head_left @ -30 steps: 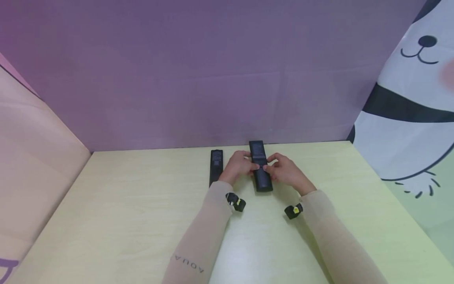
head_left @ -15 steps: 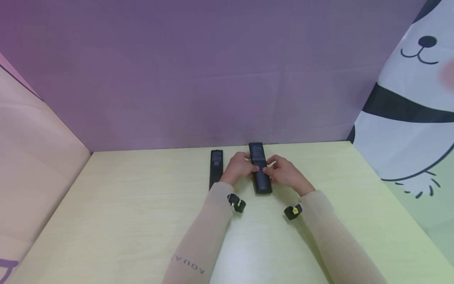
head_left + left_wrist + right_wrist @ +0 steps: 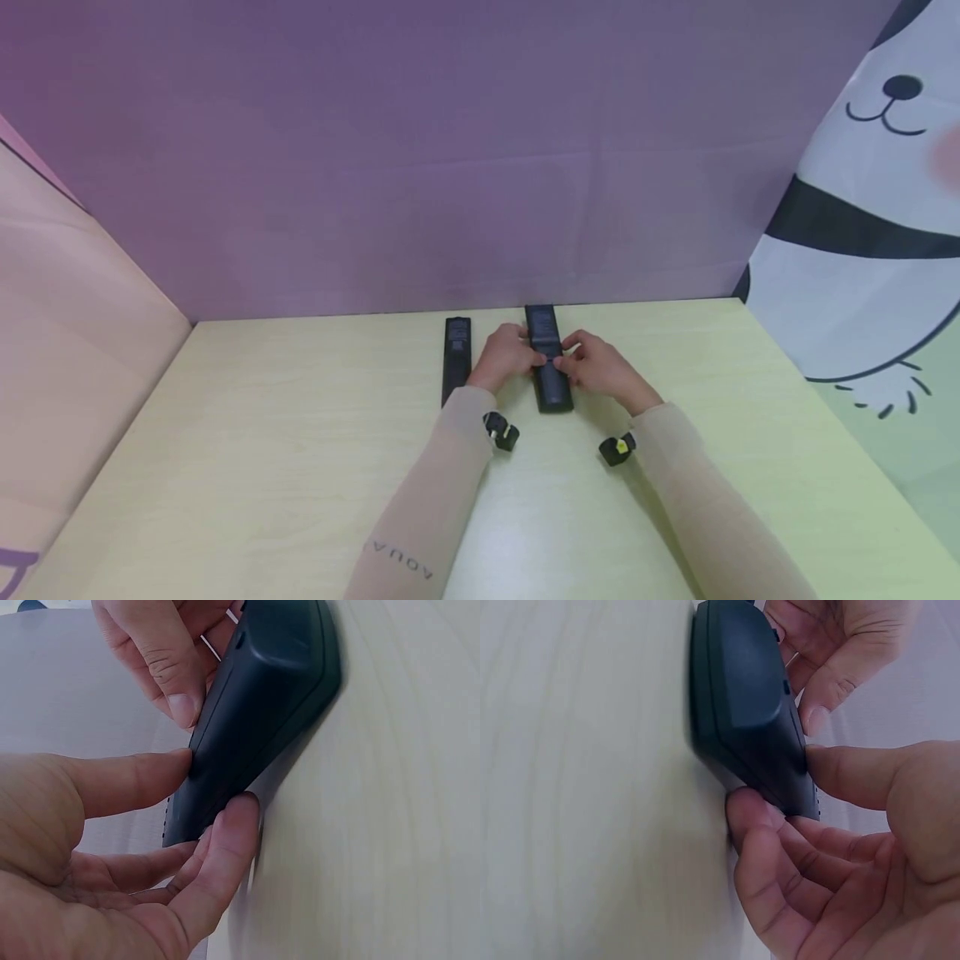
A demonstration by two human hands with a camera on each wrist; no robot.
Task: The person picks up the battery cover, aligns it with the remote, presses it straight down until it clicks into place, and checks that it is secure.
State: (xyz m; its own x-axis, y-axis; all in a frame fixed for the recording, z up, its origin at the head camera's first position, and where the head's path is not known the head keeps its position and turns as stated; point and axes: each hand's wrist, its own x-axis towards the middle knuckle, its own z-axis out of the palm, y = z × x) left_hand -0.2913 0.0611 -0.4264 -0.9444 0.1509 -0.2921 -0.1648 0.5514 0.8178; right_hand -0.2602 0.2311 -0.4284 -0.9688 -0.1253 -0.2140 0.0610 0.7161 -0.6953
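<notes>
A black remote control [image 3: 553,393] is held by both hands near the far edge of the table, its back face up with a seam across it. My left hand [image 3: 507,357] grips its left side, thumb on the back and fingers curled underneath. From the other side my right hand [image 3: 600,367] pinches it the same way, and the two thumb tips nearly meet at the seam. Both wrist views show the near end of the remote [image 3: 262,697] close to the tabletop, with fingers [image 3: 754,817] tucked under its edge.
A second black remote control [image 3: 457,354] lies to the left, its lower end hidden by my left wrist. Behind the pale wooden table [image 3: 300,433] rises a purple backdrop [image 3: 375,167]. A panda-printed cloth [image 3: 862,308] hangs on the right.
Both hands have drawn the held remote slightly toward me. Their hold looks the same, and the second remote has not moved.
</notes>
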